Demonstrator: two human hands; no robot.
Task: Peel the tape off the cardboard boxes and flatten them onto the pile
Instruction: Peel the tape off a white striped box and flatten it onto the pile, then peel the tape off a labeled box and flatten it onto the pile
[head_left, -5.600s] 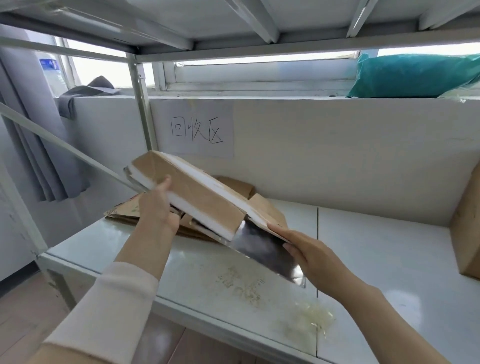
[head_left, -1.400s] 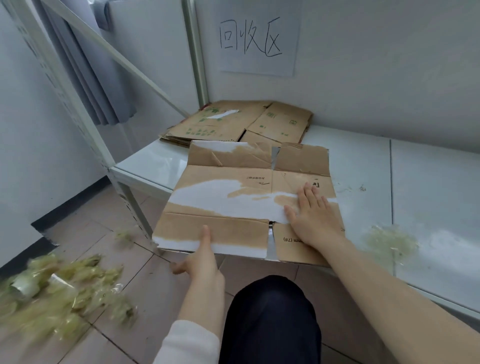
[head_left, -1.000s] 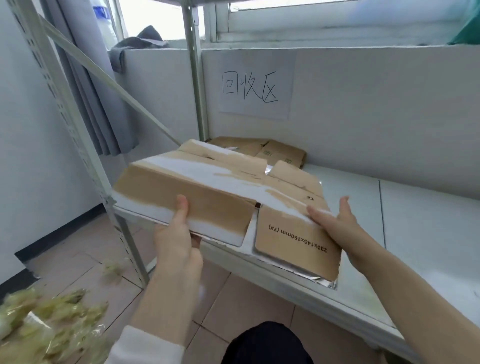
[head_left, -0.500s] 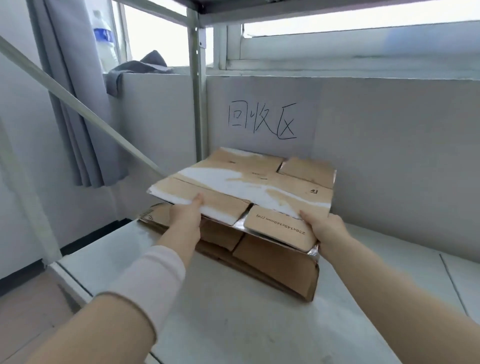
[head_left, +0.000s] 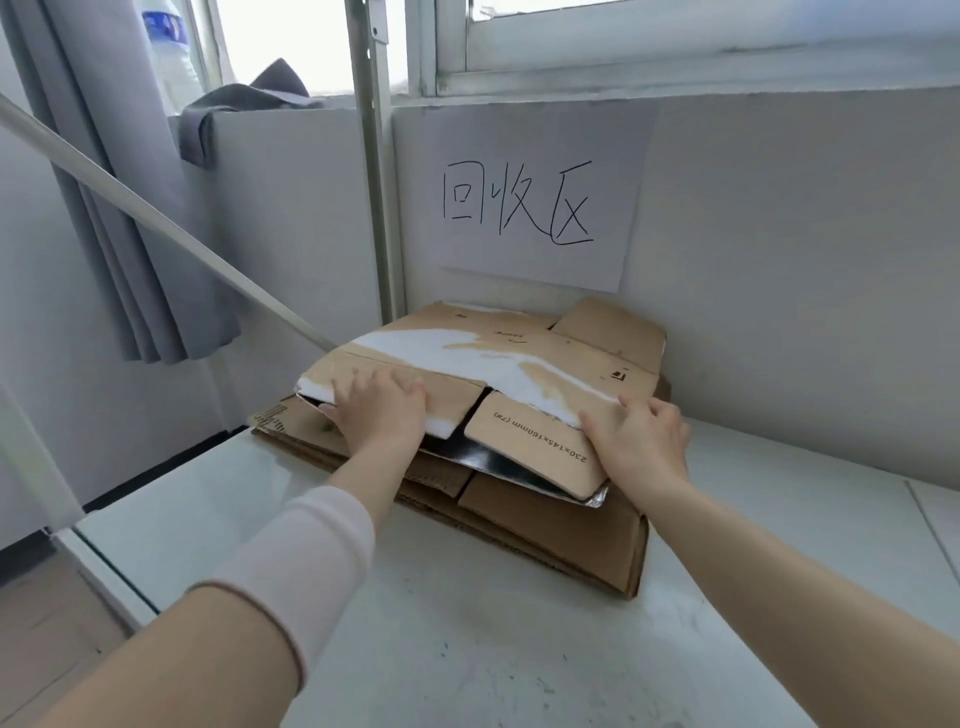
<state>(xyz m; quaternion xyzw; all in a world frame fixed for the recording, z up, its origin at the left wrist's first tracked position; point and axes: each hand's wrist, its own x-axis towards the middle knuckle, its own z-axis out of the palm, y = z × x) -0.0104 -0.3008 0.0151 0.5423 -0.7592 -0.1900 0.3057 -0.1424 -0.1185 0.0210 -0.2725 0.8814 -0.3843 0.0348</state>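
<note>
A flattened cardboard box (head_left: 524, 364), brown with torn white patches and a silver foil lining at its front edge, lies on top of the pile of flat cardboard (head_left: 550, 525) in the shelf's back corner. My left hand (head_left: 382, 413) rests palm down on the box's front left flap, fingers spread. My right hand (head_left: 641, 441) presses on its front right corner, beside the flap printed with the box's size.
The pile sits on a white shelf board (head_left: 467, 639) against the wall, under a paper sign with handwritten characters (head_left: 535, 202). A metal upright (head_left: 376, 171) and a slanted brace (head_left: 156, 223) stand at the left. Grey curtain (head_left: 119, 223) hangs beyond.
The box was held in both hands above the pile; it has come down onto the pile, and both hands now lie on top of it.
</note>
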